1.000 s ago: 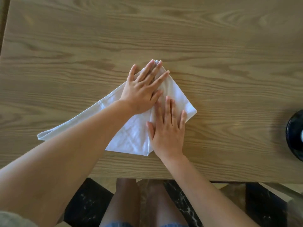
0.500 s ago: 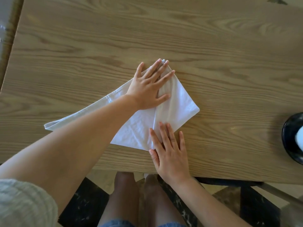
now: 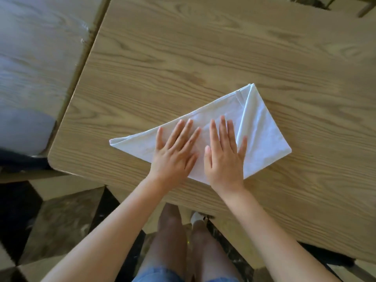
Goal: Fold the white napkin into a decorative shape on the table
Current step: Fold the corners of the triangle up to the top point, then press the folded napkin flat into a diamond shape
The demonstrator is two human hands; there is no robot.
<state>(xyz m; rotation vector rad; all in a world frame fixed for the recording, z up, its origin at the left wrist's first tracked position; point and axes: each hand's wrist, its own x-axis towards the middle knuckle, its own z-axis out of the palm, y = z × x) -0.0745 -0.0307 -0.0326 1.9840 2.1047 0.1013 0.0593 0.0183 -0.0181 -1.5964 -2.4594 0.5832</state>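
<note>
1. The white napkin [image 3: 205,127] lies flat on the wooden table [image 3: 203,58], near the table's front edge and close to the person.
2. It is partly folded: a long point runs out to the left, another point aims at the far side of the table, and the right part is folded over the rest as a flap with a crease running from the far point down toward the near edge.
3. The left hand [image 3: 175,153] lies palm down on the napkin's left-middle part, fingers spread wide and stretched out, grasping nothing; its wrist sits on the table just at the cloth's near edge.
4. The right hand [image 3: 223,157] lies palm down just beside the left one, also fully flat and gripping nothing.
5. Its four long fingers rest on the middle of the cloth, while the little finger reaches over the crease onto the folded flap.
6. The two hands are near each other but not touching; a narrow strip of cloth shows between them.
7. Both forearms are bare and come in from the lower edge of the view.
</note>
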